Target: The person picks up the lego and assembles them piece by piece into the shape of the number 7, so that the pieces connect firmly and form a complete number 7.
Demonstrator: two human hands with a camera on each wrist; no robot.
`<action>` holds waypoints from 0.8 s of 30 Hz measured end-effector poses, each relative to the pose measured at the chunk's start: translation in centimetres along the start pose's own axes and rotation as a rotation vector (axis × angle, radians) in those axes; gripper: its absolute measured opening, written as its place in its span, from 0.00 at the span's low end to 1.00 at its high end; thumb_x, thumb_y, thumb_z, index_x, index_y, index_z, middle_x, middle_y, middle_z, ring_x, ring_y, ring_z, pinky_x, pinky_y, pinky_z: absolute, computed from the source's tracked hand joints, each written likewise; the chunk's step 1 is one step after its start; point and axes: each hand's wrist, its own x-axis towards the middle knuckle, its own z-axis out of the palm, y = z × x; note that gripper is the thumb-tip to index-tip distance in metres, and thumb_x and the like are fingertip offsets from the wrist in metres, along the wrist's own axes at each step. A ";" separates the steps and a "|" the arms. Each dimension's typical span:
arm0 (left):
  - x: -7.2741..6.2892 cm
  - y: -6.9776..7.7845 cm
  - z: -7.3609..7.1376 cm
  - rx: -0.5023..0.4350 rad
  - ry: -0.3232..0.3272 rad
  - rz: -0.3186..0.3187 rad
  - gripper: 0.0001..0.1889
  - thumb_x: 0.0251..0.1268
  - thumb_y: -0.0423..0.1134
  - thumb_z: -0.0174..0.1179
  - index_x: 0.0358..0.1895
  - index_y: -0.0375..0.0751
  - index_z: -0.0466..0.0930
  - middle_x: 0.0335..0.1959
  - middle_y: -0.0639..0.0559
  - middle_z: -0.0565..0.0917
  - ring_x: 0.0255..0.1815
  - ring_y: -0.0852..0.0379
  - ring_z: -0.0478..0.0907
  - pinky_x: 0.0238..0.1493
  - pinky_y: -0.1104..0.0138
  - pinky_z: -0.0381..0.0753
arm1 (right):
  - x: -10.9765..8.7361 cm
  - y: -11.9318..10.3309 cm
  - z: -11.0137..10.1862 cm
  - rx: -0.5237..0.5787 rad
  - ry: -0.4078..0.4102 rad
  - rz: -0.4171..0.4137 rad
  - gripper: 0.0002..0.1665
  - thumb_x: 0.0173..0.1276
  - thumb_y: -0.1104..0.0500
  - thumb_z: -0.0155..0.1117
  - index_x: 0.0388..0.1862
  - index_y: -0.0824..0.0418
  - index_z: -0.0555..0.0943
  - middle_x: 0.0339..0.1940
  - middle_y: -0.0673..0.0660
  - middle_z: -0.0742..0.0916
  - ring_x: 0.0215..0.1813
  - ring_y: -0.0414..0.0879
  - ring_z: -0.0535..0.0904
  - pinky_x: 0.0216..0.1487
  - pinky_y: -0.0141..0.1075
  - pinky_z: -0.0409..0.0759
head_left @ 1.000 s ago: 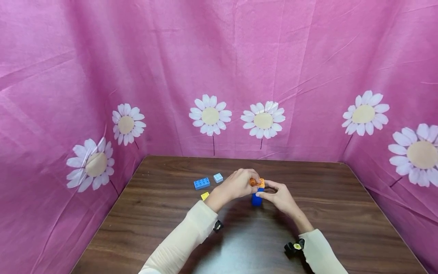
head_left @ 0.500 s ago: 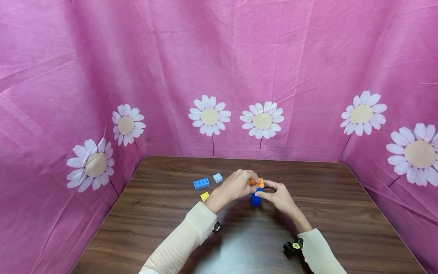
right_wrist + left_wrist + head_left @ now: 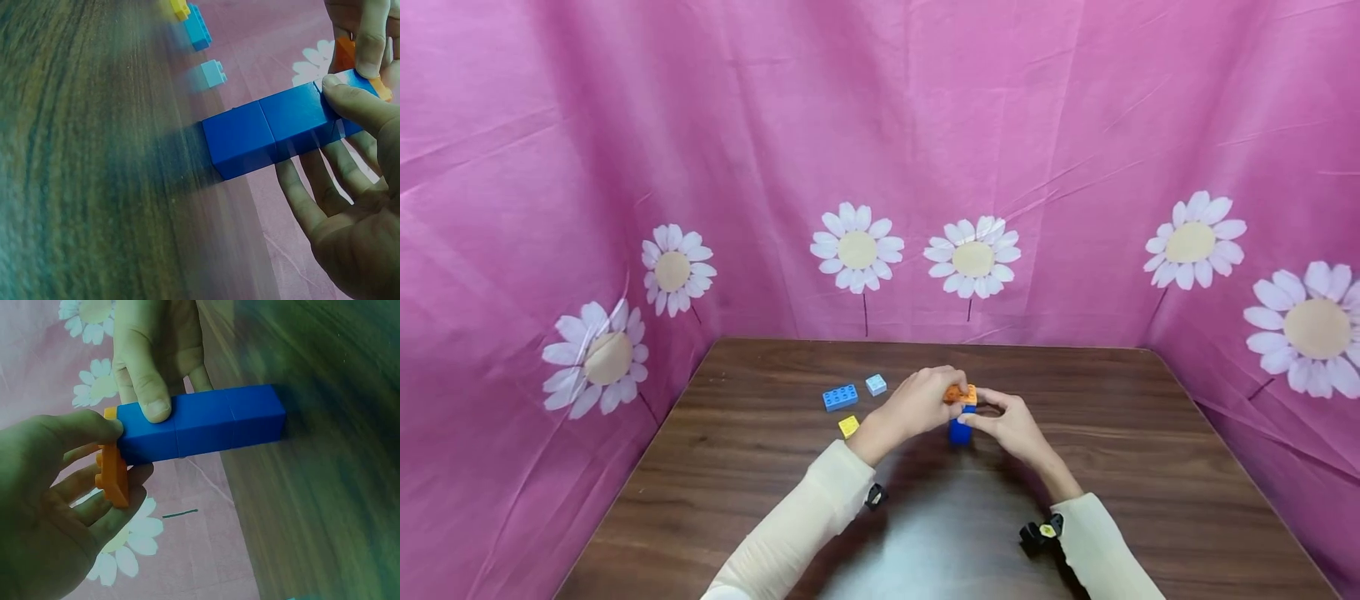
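A: What is being handled?

B: A blue tower (image 3: 960, 431), three blocks tall, standing upright on the bench (image 3: 1150, 467), a little right of the middle. An orange brick (image 3: 972, 395) sits across its top, studs up, one end jutting out toward the person's left.

A: And the hands?

B: Both are holding something. The left hand (image 3: 925, 402) pinches the orange brick, its thumb touching where orange meets blue. The right hand (image 3: 1017, 431) grips the upper part of the tower, thumb on the side facing the person, fingers round behind.

A: Anything else on the bench?

B: Three loose bricks, left of the tower and apart from each other: a medium-blue brick (image 3: 840, 397) with two rows of studs, a small pale blue brick (image 3: 876, 384) near it, and a yellow brick (image 3: 848, 427) just beside the left wrist.

A: What is the surface like?

B: Dark brown, streaked wood grain, glossy enough to show a pale patch of light between the forearms.

A: And the room?

B: Pink cloth (image 3: 925, 125), softly folded and creased, hangs behind the bench and along both sides. Six big white daisies (image 3: 857, 250) with pale yellow centres and thin dark stems decorate it. The person wears cream sleeves (image 3: 805, 517) and a black device (image 3: 876, 497) at each wrist.
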 end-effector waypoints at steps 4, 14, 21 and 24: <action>-0.4 -0.2 0.3 -0.001 0.009 -0.002 0.12 0.72 0.41 0.72 0.54 0.48 0.84 0.50 0.56 0.87 0.43 0.60 0.83 0.51 0.68 0.86 | 0.0 0.0 0.2 0.021 -0.015 -0.003 0.34 0.69 0.57 0.79 0.70 0.68 0.80 0.64 0.69 0.87 0.51 0.41 0.90 0.48 0.34 0.89; -0.7 -0.6 0.1 -0.125 -0.011 -0.047 0.27 0.72 0.39 0.70 0.71 0.46 0.74 0.67 0.50 0.83 0.65 0.55 0.81 0.68 0.61 0.82 | -0.3 -0.4 0.0 -0.013 -0.002 -0.003 0.34 0.70 0.58 0.77 0.71 0.70 0.79 0.63 0.71 0.86 0.55 0.51 0.90 0.50 0.32 0.88; -1.8 -2.0 -1.3 -0.216 0.025 -0.087 0.25 0.74 0.37 0.68 0.71 0.45 0.76 0.67 0.50 0.84 0.72 0.51 0.78 0.72 0.55 0.79 | -0.4 -0.7 0.0 -0.044 -0.012 0.002 0.34 0.72 0.58 0.76 0.72 0.68 0.78 0.65 0.71 0.85 0.59 0.60 0.88 0.55 0.36 0.89; -2.5 -2.7 -1.9 -0.256 0.045 -0.103 0.25 0.75 0.36 0.67 0.71 0.44 0.76 0.67 0.48 0.84 0.72 0.48 0.78 0.73 0.51 0.78 | -0.3 -0.7 0.3 -0.064 -0.011 -0.007 0.32 0.72 0.58 0.75 0.71 0.67 0.78 0.64 0.69 0.86 0.61 0.61 0.87 0.59 0.39 0.87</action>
